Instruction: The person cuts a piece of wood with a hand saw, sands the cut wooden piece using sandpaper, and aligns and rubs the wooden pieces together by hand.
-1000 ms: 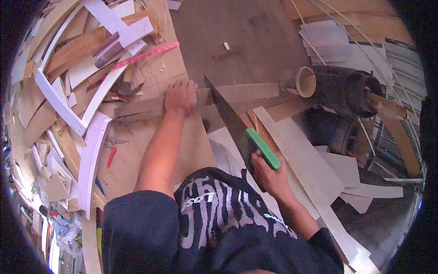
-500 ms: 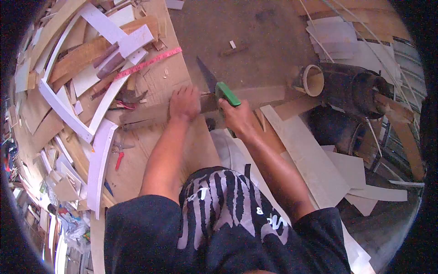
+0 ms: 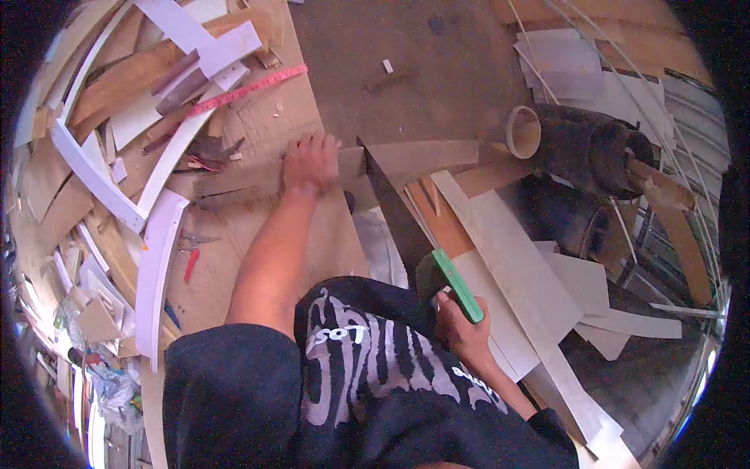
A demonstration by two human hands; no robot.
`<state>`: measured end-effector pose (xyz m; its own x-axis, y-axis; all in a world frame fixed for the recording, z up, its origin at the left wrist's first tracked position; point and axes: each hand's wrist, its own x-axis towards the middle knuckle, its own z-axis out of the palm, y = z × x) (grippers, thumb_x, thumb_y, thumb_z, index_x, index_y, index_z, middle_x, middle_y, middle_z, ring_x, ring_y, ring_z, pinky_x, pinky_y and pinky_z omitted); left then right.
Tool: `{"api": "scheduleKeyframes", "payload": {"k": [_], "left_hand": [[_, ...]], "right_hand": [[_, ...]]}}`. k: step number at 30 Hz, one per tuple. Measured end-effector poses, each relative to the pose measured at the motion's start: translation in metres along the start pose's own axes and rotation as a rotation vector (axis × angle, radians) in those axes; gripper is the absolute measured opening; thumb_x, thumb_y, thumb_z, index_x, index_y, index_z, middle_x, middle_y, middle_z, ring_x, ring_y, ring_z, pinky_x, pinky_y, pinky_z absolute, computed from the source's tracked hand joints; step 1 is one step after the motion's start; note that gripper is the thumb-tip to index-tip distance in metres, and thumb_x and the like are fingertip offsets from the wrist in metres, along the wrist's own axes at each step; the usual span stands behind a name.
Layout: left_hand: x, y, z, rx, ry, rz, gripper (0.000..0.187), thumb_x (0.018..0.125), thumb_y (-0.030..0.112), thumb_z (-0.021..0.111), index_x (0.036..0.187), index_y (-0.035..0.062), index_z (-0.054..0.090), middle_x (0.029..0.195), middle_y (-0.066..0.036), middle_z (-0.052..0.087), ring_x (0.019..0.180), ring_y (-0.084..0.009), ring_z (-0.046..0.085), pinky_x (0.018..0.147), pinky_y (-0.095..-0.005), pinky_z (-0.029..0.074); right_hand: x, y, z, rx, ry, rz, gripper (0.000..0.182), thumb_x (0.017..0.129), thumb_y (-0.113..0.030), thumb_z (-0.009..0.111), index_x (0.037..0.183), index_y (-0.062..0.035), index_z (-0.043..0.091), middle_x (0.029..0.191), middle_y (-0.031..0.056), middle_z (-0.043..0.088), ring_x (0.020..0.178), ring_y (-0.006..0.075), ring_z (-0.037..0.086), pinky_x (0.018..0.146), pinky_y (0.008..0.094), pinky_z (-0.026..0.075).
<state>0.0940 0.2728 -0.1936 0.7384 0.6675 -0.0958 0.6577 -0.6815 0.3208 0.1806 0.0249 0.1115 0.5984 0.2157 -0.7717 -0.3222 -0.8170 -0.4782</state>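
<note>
A wooden board (image 3: 430, 153) lies across the workbench (image 3: 316, 254) and sticks out past its right edge. My left hand (image 3: 311, 162) presses down on it close to that edge, fingers curled over its far side. My right hand (image 3: 462, 324) is wrapped round the green handle of a handsaw (image 3: 394, 215), drawn back near my body. The dark blade slants up and left, with its tip at the board just right of my left hand. Part of the handle is hidden by my fingers.
On the bench lie a pink measuring tape (image 3: 248, 91), red-handled pliers (image 3: 191, 262) and white-edged curved pieces (image 3: 160, 273). Wood offcuts pile up at left. To the right are pale panels (image 3: 508, 258), a dark drum (image 3: 586, 148) and a white-rimmed bucket (image 3: 523, 131).
My right hand has pulled the handsaw back toward my body, down and to the right. My left hand stays on the board. The whole view has shifted slightly.
</note>
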Motion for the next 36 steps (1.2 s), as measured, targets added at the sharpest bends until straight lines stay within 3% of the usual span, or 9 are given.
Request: {"api": "scheduleKeyframes", "payload": {"k": [6, 14, 17, 19, 22, 24, 26, 31, 36], "left_hand": [[0.005, -0.001, 0.001, -0.021, -0.020, 0.055, 0.024, 0.099, 0.033, 0.049, 0.096, 0.0133, 0.063, 0.102, -0.006, 0.063, 0.102, -0.0252, 0.060, 0.088, -0.0451, 0.045], [0.002, -0.005, -0.001, 0.002, -0.028, 0.079, 0.020, 0.097, 0.027, 0.048, 0.100, 0.0132, 0.062, 0.105, -0.007, 0.063, 0.107, -0.0255, 0.060, 0.089, -0.0472, 0.046], [0.004, -0.005, -0.001, 0.011, -0.091, 0.071, 0.023, 0.098, 0.029, 0.047, 0.101, 0.0134, 0.063, 0.108, -0.008, 0.063, 0.107, -0.0265, 0.060, 0.089, -0.0474, 0.046], [0.006, 0.003, -0.012, -0.007, -0.162, -0.001, 0.023, 0.098, 0.030, 0.047, 0.101, 0.0138, 0.063, 0.109, -0.008, 0.063, 0.106, -0.0270, 0.060, 0.089, -0.0477, 0.046], [0.005, 0.001, -0.008, -0.016, -0.181, -0.058, 0.026, 0.099, 0.033, 0.046, 0.102, 0.0142, 0.063, 0.109, -0.008, 0.063, 0.107, -0.0274, 0.060, 0.088, -0.0480, 0.046], [0.007, -0.002, 0.001, 0.004, -0.120, -0.031, 0.027, 0.099, 0.034, 0.046, 0.103, 0.0142, 0.064, 0.109, -0.008, 0.063, 0.108, -0.0274, 0.060, 0.089, -0.0480, 0.046], [0.000, -0.002, 0.007, 0.043, -0.069, 0.046, 0.028, 0.099, 0.036, 0.047, 0.105, 0.0148, 0.064, 0.110, -0.007, 0.063, 0.110, -0.0272, 0.059, 0.089, -0.0482, 0.046], [0.004, 0.004, 0.001, 0.021, -0.044, 0.024, 0.028, 0.099, 0.036, 0.048, 0.104, 0.0152, 0.065, 0.109, -0.007, 0.064, 0.109, -0.0263, 0.060, 0.090, -0.0479, 0.047], [-0.005, 0.002, -0.005, -0.073, -0.038, 0.076, 0.026, 0.098, 0.035, 0.050, 0.100, 0.0144, 0.065, 0.106, -0.006, 0.064, 0.107, -0.0239, 0.061, 0.089, -0.0468, 0.047]], "right_hand": [[0.026, -0.018, -0.018, 0.144, 0.000, 0.156, 0.027, 0.090, -0.022, 0.074, 0.071, -0.0052, 0.065, 0.059, -0.0014, 0.058, 0.051, 0.0070, 0.050, 0.046, 0.0277, 0.035], [0.178, -0.004, 0.081, -0.042, -0.078, -0.228, 0.031, 0.090, -0.029, 0.069, 0.080, -0.0007, 0.068, 0.064, 0.0056, 0.063, 0.060, 0.0147, 0.058, 0.055, 0.0355, 0.045], [0.177, -0.006, 0.077, -0.142, -0.025, -0.403, 0.035, 0.090, -0.032, 0.070, 0.080, 0.0008, 0.067, 0.063, 0.0082, 0.063, 0.058, 0.0173, 0.059, 0.056, 0.0369, 0.046], [0.154, -0.031, 0.088, -0.299, -0.001, -0.340, 0.030, 0.091, -0.027, 0.069, 0.078, -0.0003, 0.064, 0.060, -0.0004, 0.056, 0.052, 0.0105, 0.049, 0.049, 0.0299, 0.038], [0.150, -0.008, 0.093, -0.131, -0.069, -0.442, 0.034, 0.092, -0.027, 0.068, 0.071, -0.0009, 0.061, 0.059, -0.0009, 0.055, 0.050, 0.0101, 0.048, 0.048, 0.0292, 0.037], [0.153, 0.025, 0.089, -0.052, -0.090, -0.379, 0.032, 0.094, -0.027, 0.068, 0.073, -0.0036, 0.060, 0.058, -0.0021, 0.053, 0.050, 0.0088, 0.047, 0.046, 0.0279, 0.035], [0.102, 0.027, 0.072, -0.025, -0.058, -0.308, 0.038, 0.094, -0.030, 0.067, 0.072, 0.0003, 0.061, 0.057, 0.0029, 0.054, 0.053, 0.0126, 0.048, 0.050, 0.0364, 0.039], [-0.005, 0.015, 0.010, -0.023, -0.059, -0.088, 0.037, 0.095, -0.030, 0.066, 0.070, -0.0038, 0.060, 0.057, -0.0013, 0.052, 0.053, 0.0092, 0.046, 0.048, 0.0311, 0.035], [0.059, 0.016, 0.037, 0.091, -0.037, -0.037, 0.034, 0.094, -0.029, 0.068, 0.071, -0.0037, 0.061, 0.057, -0.0020, 0.052, 0.052, 0.0089, 0.045, 0.048, 0.0305, 0.035]]}}
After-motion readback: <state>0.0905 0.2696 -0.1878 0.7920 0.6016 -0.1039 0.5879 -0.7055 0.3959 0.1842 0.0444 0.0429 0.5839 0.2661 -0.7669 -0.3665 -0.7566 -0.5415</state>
